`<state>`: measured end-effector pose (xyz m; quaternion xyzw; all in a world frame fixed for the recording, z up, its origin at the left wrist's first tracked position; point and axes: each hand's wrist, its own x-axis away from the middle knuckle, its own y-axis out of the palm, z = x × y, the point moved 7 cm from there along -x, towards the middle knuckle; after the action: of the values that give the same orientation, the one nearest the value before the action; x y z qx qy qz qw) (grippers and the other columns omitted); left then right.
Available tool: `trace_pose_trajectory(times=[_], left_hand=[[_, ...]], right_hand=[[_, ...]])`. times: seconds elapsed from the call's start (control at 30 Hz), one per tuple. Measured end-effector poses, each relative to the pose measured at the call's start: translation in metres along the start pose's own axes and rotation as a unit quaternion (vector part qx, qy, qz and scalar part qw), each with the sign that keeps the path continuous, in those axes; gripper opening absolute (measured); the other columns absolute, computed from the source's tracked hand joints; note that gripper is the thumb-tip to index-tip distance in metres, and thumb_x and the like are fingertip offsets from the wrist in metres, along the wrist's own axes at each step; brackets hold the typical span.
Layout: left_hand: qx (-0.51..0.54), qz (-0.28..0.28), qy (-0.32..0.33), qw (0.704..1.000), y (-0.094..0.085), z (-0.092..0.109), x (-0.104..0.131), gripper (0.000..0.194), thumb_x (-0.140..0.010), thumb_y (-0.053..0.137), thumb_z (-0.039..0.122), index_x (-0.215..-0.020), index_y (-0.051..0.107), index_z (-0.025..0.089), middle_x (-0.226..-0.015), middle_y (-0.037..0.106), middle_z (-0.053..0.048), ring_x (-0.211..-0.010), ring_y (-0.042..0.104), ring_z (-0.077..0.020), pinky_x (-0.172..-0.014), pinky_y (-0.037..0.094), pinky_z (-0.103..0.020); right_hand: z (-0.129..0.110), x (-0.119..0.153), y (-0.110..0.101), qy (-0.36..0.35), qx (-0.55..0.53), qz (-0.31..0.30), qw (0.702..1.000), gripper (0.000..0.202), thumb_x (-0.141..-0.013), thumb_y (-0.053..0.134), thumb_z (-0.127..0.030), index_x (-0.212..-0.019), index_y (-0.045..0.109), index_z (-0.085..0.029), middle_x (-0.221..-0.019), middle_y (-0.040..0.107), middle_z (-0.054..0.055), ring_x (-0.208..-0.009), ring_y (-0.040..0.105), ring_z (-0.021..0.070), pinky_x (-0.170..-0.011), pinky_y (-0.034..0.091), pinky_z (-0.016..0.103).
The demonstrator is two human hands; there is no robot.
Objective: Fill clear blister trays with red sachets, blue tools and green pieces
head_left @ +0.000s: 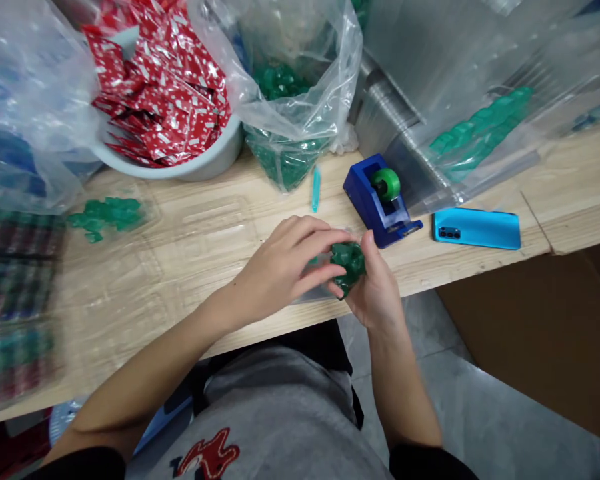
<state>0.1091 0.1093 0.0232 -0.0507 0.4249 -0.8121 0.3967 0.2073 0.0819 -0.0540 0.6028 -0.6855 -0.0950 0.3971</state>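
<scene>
My right hand (377, 287) holds a small cluster of dark green translucent plastic pieces (349, 267), the thumb along its right side and the fingers curled beneath. From the left, my left hand (280, 267) reaches over the table with its fingertips around the same cluster. Part of the cluster is hidden by the fingers, and its exact kind is unclear. A bit of lighter teal shows between the left fingers. Just beyond the hands lie a slim teal stick (316, 189) and a blue tape dispenser (380, 200) with a green roll.
Behind stand a pale basin (205, 163) of red printed packets (165, 87) and a clear bag (300, 127) of green pieces. Clear plastic trays (205, 233) and loose green pieces (110, 215) lie left. A blue phone (485, 229) rests right, before a clear bin (405, 133).
</scene>
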Motion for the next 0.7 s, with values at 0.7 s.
trace_pose_trajectory(times=[0.7], left_hand=[[0.108,-0.004,-0.118,0.987,0.024,-0.038,-0.002,0.012,-0.09,0.054,0.018,-0.099,0.062,0.017,-0.098,0.071,-0.004,-0.09,0.066,-0.0143,-0.079,0.052,-0.026]], right_hand=[[-0.042,0.01,-0.038,-0.109,0.046,0.053,0.992,0.023,-0.076,0.07,-0.039,-0.091,0.069,-0.021,-0.079,0.062,0.001,-0.058,0.056,0.0083,-0.036,0.028,0.016]])
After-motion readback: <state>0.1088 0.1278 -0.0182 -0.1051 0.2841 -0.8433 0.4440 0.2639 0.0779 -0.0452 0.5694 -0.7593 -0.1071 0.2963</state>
